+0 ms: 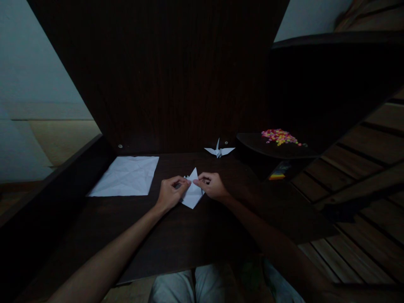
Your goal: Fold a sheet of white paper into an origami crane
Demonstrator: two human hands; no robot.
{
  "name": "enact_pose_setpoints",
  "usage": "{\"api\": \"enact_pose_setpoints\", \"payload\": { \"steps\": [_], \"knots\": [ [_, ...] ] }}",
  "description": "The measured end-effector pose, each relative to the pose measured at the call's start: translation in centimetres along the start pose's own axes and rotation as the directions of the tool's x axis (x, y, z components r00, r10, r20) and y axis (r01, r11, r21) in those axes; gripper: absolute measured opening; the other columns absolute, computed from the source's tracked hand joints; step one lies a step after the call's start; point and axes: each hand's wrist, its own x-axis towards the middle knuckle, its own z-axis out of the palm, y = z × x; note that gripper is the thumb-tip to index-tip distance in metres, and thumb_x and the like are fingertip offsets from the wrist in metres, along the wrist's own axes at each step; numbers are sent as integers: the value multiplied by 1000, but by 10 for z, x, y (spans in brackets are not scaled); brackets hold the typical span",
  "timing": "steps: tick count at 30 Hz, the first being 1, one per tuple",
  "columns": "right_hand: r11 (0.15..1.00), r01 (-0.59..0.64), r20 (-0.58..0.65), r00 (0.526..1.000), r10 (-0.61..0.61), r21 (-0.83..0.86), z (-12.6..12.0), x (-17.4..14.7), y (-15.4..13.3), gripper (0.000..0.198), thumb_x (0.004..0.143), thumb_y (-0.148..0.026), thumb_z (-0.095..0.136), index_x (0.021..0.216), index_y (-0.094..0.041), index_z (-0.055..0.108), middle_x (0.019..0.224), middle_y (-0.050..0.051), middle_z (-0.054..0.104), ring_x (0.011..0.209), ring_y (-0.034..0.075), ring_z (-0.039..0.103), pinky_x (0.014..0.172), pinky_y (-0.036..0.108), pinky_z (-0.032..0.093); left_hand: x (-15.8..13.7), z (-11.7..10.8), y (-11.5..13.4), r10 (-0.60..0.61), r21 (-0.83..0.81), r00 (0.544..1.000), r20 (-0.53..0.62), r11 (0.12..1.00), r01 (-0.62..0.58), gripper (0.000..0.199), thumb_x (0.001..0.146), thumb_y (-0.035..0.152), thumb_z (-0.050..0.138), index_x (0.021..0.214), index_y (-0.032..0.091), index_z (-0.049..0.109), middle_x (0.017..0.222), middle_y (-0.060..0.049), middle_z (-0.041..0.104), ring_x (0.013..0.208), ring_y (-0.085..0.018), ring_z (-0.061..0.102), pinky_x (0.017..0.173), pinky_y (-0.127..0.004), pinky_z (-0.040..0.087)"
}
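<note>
The left hand [173,192] and right hand [214,185] are both pinching a folded paper [192,198] between thumb and fingers, over the middle of the bench [151,240], closer to its back edge than its front. Working this fold well likely means matching the edges, steadying one side and pressing the crease lightly from the point outward. No container is showing; colourful small pieces [280,137] are lying loose on a shelf [277,150] beyond the bench's back right corner.

The bare left hand [172,192] and bare right hand [214,186] pinch with curled fingers, thumbs [200,184] near each other; bare left forearm [126,245] and bare right forearm [257,223] spread behind the grip.
</note>
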Motion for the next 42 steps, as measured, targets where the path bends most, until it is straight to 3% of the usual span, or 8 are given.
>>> {"api": "enact_pose_setpoints", "payload": {
  "steps": [6,9,14,20,27,33,42],
  "knots": [
    [998,-26,28,999,25,55,-2,0,-11,31,71,-45,67,68,-14,63,58,-1,55,49,8,44,44,20,33,4,-1,-4,-11,-75,999,49,997,14,24,75,38,66,74,14,68,65,-2,68,57,-13,60,52,-22,45],
    [997,-50,62,997,46,65,-2,1,-12,31,71,-45,67,70,-15,62,59,-2,53,50,8,44,45,20,33,7,-3,-7,-28,-67,1000,-8,997,27,23,74,37,68,73,14,69,68,-3,69,61,-14,61,56,-23,47],
    [998,-17,92,995,23,-66,-4,1,-9,30,73,-41,64,62,-15,58,53,-4,45,48,7,37,45,20,29,7,-4,-1,-25,-40,998,-54,999,22,22,75,37,68,74,15,70,72,-3,70,66,-16,63,60,-24,47],
    [977,50,24,999,-46,-205,-8,2,-5,28,77,-38,62,61,-15,57,53,-4,46,49,8,37,46,21,29,9,-7,-4,45,59,998,36,997,-48,22,76,38,66,76,16,71,71,-2,67,66,-15,61,61,-25,46],
    [949,118,133,988,-82,-293,-7,2,-5,33,77,-38,62,56,-16,49,55,-5,41,51,8,36,49,21,28,13,-10,-15,111,120,992,53,986,-117,23,78,37,64,69,16,66,74,-3,62,71,-16,59,66,-26,46],
    [909,178,124,982,-142,-376,-9,4,-6,36,78,-32,62,52,-17,41,56,-5,38,53,8,35,52,22,27,14,-11,-19,97,144,985,140,983,-117,21,75,39,67,75,18,68,78,-3,63,74,-16,60,69,-27,46],
    [866,208,354,935,-38,-454,-8,4,4,18,80,-29,63,71,-13,61,70,1,57,61,11,48,55,21,31,14,-13,-23,128,177,961,246,969,-174,18,75,35,66,71,17,68,74,-4,61,70,-16,59,67,-27,46]
  ]
}}
